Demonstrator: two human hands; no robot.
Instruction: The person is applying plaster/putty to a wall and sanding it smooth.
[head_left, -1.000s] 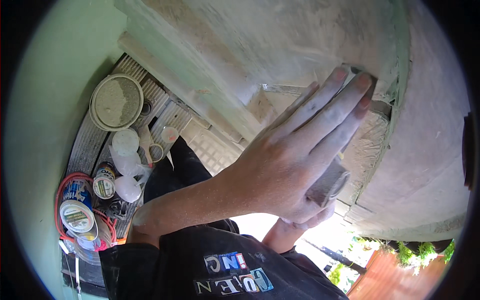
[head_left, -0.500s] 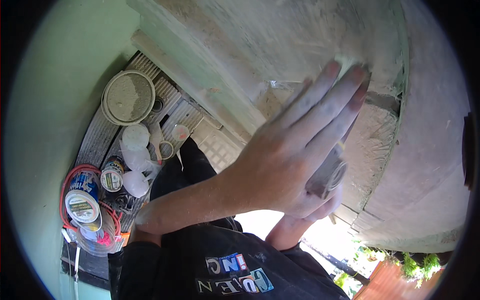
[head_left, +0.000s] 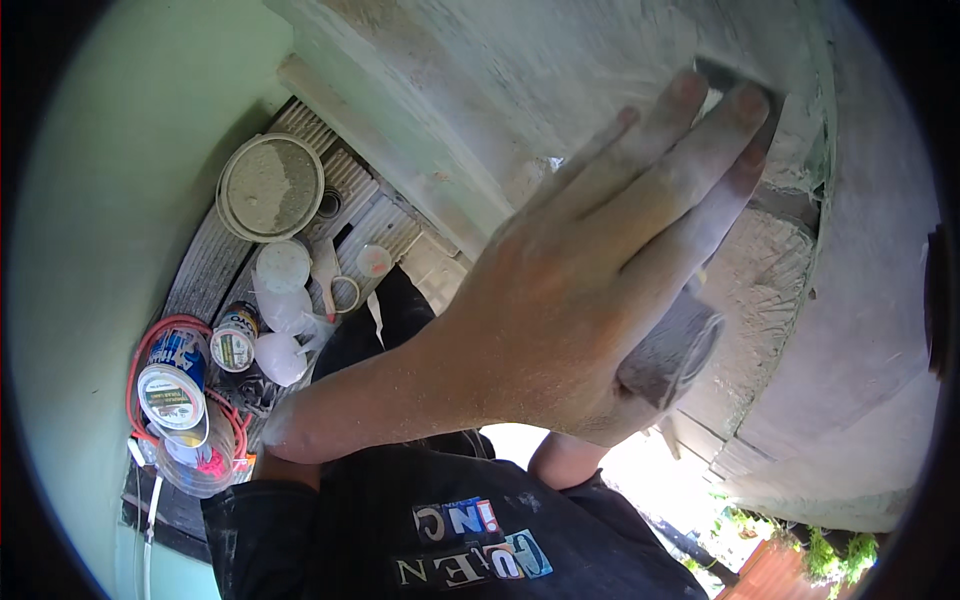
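L hand (head_left: 570, 290), blade (head_left: 776, 112) nr wall edge (head_left: 824, 185)

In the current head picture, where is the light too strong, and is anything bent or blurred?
Head view: the bright patch below the left hand is washed out; the grooved planks appear to bow under the fisheye lens, and the corners go black; the fingertips look slightly soft, perhaps from motion.

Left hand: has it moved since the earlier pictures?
Yes: the left hand has moved up the picture; its fingertips now reach farther above the rough patch.
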